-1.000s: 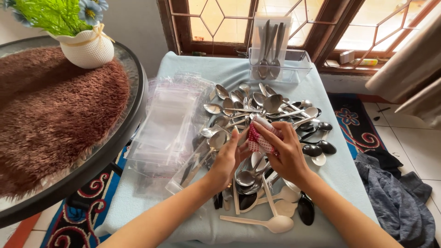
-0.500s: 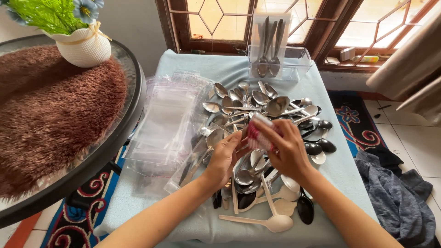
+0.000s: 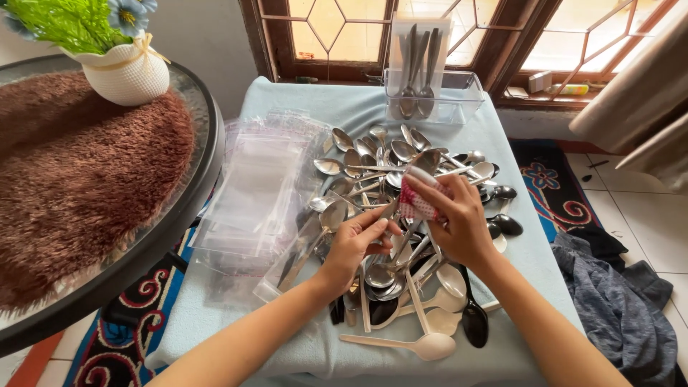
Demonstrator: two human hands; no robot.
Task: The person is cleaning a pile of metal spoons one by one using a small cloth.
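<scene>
My left hand (image 3: 356,242) pinches the handle of a metal spoon (image 3: 425,162) whose bowl points up and away over the pile. My right hand (image 3: 456,217) holds a red-and-white checked cloth (image 3: 416,201) wrapped against that spoon's stem, just below the bowl. Under both hands lies a heap of metal spoons (image 3: 373,161), mixed with black spoons (image 3: 507,224) and cream plastic spoons (image 3: 430,345), on a table with a light blue cloth (image 3: 308,107).
A stack of clear plastic bags (image 3: 258,186) lies left of the pile. A clear box (image 3: 459,104) holding several upright spoons stands at the table's far edge by the window. A round glass table with a brown fuzzy mat (image 3: 79,186) and white vase (image 3: 129,72) sits at left.
The hands have lifted slightly and the cloth has slid up the spoon toward its bowl; the spoon is raised more steeply than a second ago.
</scene>
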